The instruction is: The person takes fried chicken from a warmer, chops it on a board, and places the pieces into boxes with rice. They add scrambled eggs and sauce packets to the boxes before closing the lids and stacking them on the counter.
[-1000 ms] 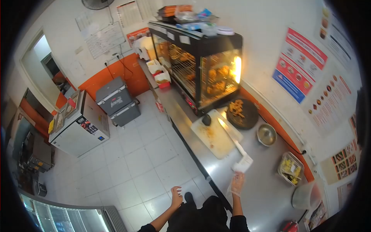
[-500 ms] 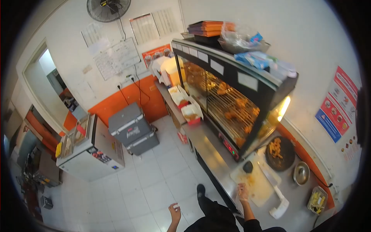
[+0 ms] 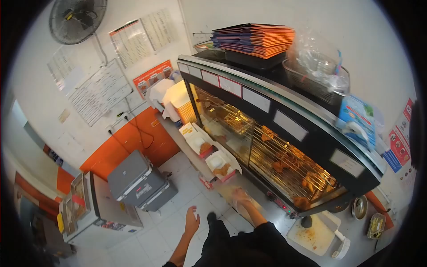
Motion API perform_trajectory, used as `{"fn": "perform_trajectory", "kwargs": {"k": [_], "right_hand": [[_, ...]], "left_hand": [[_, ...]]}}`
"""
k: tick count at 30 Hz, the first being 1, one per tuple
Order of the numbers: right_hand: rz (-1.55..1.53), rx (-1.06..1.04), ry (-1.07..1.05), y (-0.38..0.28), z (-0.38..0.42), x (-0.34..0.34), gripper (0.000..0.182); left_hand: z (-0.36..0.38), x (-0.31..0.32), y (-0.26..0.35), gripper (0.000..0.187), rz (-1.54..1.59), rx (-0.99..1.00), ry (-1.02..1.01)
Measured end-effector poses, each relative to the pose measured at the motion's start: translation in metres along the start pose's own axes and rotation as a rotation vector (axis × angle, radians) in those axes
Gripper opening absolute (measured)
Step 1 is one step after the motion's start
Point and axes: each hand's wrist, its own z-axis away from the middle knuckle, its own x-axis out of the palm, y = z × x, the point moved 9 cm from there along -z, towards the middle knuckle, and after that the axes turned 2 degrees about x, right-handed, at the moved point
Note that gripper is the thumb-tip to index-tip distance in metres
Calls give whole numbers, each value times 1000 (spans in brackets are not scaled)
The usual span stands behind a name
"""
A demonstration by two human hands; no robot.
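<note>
My left hand (image 3: 192, 220) is over the floor left of the counter, its fingers curled around something small and whitish that I cannot make out. Clear plastic covers my right hand (image 3: 240, 196), which is blurred by motion over the counter edge, just below an open box (image 3: 221, 165) with fried food and a white item inside. A second open box (image 3: 197, 139) with similar contents stands behind it. Right of both boxes, the glass warming cabinet (image 3: 284, 155) holds pieces of fried food on wire racks. What my right fingers hold, if anything, is unclear.
A stained cutting board (image 3: 311, 236) carries a dark object (image 3: 306, 222) and a white-handled knife (image 3: 341, 245). Stacked grey cooler boxes (image 3: 138, 180) and a white freezer (image 3: 100, 200) stand left on the floor. Orange folded cartons (image 3: 258, 40) top the cabinet.
The view has moved closer to the cabinet and food boxes. My right hand has left the cutting board and reached forward toward the boxes. My left hand is raised farther into view.
</note>
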Motion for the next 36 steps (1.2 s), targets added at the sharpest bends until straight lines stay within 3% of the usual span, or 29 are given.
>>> {"fn": "perform_trajectory", "kwargs": {"k": [4, 5, 7, 10, 12, 13, 16, 18, 19, 20, 21, 22, 23, 24, 26, 29, 32, 33, 36], "right_hand": [[-118, 318, 204, -45, -59, -8, 55], [-242, 283, 265, -55, -71, -10, 52], [-255, 326, 330, -56, -88, -2, 49], [-58, 451, 289, -16, -99, 33, 44], [123, 518, 193, 5, -93, 48, 41], [208, 547, 141, 15, -86, 54, 39], [432, 601, 55, 32, -54, 47, 34], [516, 650, 169, 39, -18, 31, 31], [518, 655, 410, 35, 9, 15, 24], [344, 816, 456, 43, 36, 4, 25], [160, 969, 687, 40, 69, -11, 32], [46, 1079, 760, 22, 90, -26, 36], [-71, 1183, 836, 8, 107, -40, 41], [74, 1073, 848, 5, 106, -51, 42], [357, 852, 845, -4, 103, -64, 46], [61, 1013, 995, 21, 116, -64, 36], [-294, 1091, 1242, 16, 131, -59, 30], [-356, 992, 1334, 22, 132, -55, 30], [-462, 1069, 1155, 32, 155, -43, 33]], "left_hand": [[-167, 31, -47, 51, -86, 228, -118], [-208, 42, -56, 51, -140, 308, -132], [-283, 66, -84, 50, -129, 267, -213], [-356, 109, -130, 46, -442, 367, -211], [-389, 131, -149, 43, -545, 165, -463], [-392, 138, -158, 42, -604, 64, -590], [-377, 181, -179, 18, -536, 480, -414], [-354, 193, -169, 32, -399, 394, -725], [-342, 191, -158, 39, -332, 344, -874], [-347, 166, -135, 40, -215, 383, -729], [-351, 135, -113, 41, -98, 414, -588], [-359, 116, -99, 42, 27, 438, -442], [-370, 102, -110, 40, 27, 331, -218], [-378, 83, -126, 39, 23, 220, 0], [-397, 72, -154, 35, -201, 123, 202], [-414, 150, -228, 39, 101, -80, -446], [-414, 165, -227, 45, -182, 70, -546], [-413, 169, -225, 45, -209, 86, -583], [-392, 174, -214, 43, -268, 164, -675]]}}
